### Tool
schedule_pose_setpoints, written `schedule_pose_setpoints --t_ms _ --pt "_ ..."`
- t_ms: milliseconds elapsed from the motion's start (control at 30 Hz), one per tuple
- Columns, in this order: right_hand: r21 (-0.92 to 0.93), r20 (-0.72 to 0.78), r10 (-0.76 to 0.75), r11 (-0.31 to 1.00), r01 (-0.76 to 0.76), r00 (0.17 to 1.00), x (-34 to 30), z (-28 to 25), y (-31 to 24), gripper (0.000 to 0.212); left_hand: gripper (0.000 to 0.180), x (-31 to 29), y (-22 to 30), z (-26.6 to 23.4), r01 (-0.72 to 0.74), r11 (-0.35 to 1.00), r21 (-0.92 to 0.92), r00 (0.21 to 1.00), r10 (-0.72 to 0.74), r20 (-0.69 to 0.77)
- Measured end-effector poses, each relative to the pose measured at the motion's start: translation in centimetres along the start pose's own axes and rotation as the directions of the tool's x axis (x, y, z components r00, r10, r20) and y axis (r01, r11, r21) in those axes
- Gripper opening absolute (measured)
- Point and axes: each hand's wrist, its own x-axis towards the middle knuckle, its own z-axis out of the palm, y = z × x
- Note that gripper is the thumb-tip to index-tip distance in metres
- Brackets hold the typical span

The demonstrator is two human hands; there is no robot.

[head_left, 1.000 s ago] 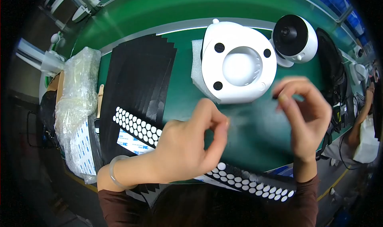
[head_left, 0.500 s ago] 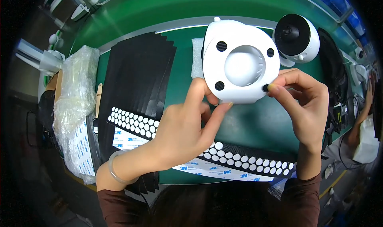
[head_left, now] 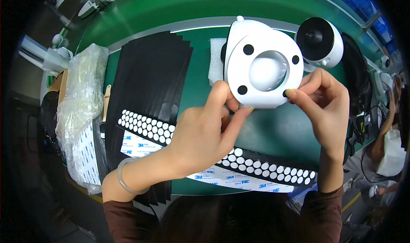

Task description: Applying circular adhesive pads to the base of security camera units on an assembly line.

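My left hand (head_left: 200, 136) pinches the lower edge of a white camera (head_left: 256, 98), its base turned toward me with a round hollow in the middle. Three black round foot pads, one of them a textured foot pad (head_left: 248, 49) at upper left, sit on the base. At the lower right corner my right hand (head_left: 326, 100) has its thumb on a fourth, small black foot pad (head_left: 285, 93), mostly covered by the thumb. The right fingers curl behind that edge. Below the left hand lies a black strip with white round dots (head_left: 273, 171) over white printed backing sheet (head_left: 239, 182).
A second white camera with a black front (head_left: 317, 38) stands at the back right. Black sheets (head_left: 149, 72) are stacked on the green table (head_left: 282, 130), beside a bubble-wrapped bundle (head_left: 85, 85). White foam (head_left: 216, 57) lies behind the held camera. Another person (head_left: 388, 132) is at far right.
The held camera has shifted slightly right with my left hand and tilted a little. The small pad, earlier sticking out at the right thumb, now appears flatter against the base corner.
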Motion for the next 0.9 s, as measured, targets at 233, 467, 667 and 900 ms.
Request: schedule_pose_setpoints --t_ms 233,467,667,900 --pt "0.065 0.079 -0.066 0.996 0.061 0.995 1.6 -2.4 0.1 0.046 0.022 -0.2 -0.2 0.6 -0.042 0.999 0.010 0.999 0.042 -0.009" --pt "-0.264 0.738 -0.321 0.672 0.692 0.594 9.2 0.9 -4.4 0.038 0.023 -0.4 -0.8 0.7 -0.174 0.933 0.314 0.984 0.153 0.089" --pt "-0.319 0.861 -0.047 0.725 0.610 0.506 14.6 1.6 -8.2 0.026 0.028 -0.6 -2.4 1.2 -0.143 0.951 0.276 0.984 0.106 0.144" --pt "-0.402 0.453 -0.656 0.455 0.795 0.604 21.5 6.1 -3.6 0.012 0.031 -0.4 -2.4 1.4 -0.169 0.952 0.253 0.967 0.111 0.229"
